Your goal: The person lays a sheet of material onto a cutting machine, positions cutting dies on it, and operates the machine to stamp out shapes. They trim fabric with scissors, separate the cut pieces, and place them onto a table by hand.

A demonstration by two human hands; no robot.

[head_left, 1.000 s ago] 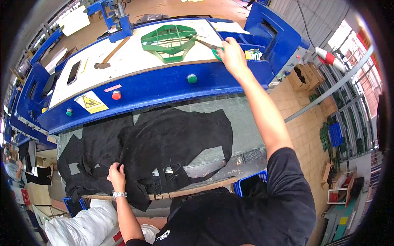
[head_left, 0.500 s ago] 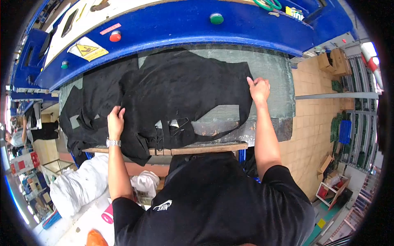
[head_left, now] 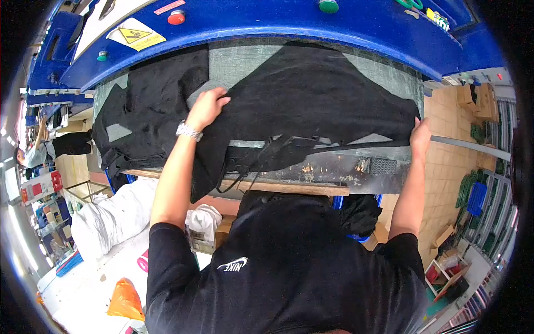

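Note:
A large black sheet of material with cut-outs lies stretched over the green work surface. My left hand, with a metal watch on the wrist, is closed on its left part. At the sheet's far right end, my right hand pinches the edge. More black material lies on the left side of the surface, partly folded. Thin strips dangle from the sheet near the front edge.
The blue machine beam spans the back, with a red button and green buttons. A wooden strip edges the front. White sacks stand at the lower left. Another person is at the far left.
My right hand has left the green-handled scissors on the machine and now grips the sheet's right end. The sheet is pulled out rightward. My left hand has moved up and right.

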